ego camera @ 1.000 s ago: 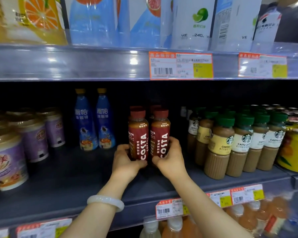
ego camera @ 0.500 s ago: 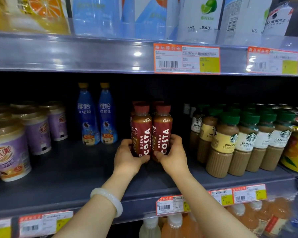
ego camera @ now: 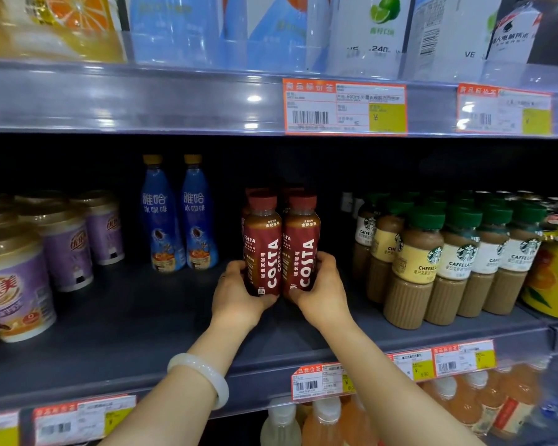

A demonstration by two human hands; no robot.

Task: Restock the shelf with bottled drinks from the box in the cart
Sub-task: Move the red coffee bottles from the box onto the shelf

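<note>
The red bottles (ego camera: 279, 249) read COSTA (twice), green-capped bottles (ego camera: 458, 262) CAFFE LATTE, white carton (ego camera: 364, 33) 240.

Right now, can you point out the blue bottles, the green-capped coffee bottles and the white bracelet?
Blue bottles (ego camera: 162, 217): head view, label of the left one.
Green-capped coffee bottles (ego camera: 419, 259): head view, yellow label of the front one.
White bracelet (ego camera: 203, 371): head view, top of the band.
</note>
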